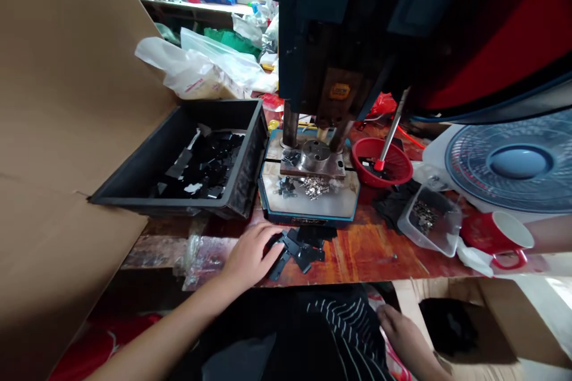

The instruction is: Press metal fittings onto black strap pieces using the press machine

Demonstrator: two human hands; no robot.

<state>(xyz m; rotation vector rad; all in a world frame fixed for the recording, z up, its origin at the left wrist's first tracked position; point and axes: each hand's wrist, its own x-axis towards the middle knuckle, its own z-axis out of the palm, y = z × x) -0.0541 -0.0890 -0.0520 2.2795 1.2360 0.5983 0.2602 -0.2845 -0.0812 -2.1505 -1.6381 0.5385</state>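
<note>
My left hand (254,254) lies at the table's front edge, its thumb and fingers apart, touching the left side of a loose pile of flat black plates (292,247). Low beside my lap hangs my right hand (402,333); its fingers are mostly turned out of sight, and I see nothing in it. Just behind the pile stands a press with a metal base plate (330,205). Small shiny metal pieces (314,188) and a few black parts (286,186) lie on that base, in front of the round steel die (315,155).
A black crate (241,181) of black parts stands left, against tall cardboard (67,131). To the right are a red basket (400,172), a clear tub (440,241) of small metal pieces, a red mug (485,232) and a fan (518,161). A cardboard box (500,321) sits below.
</note>
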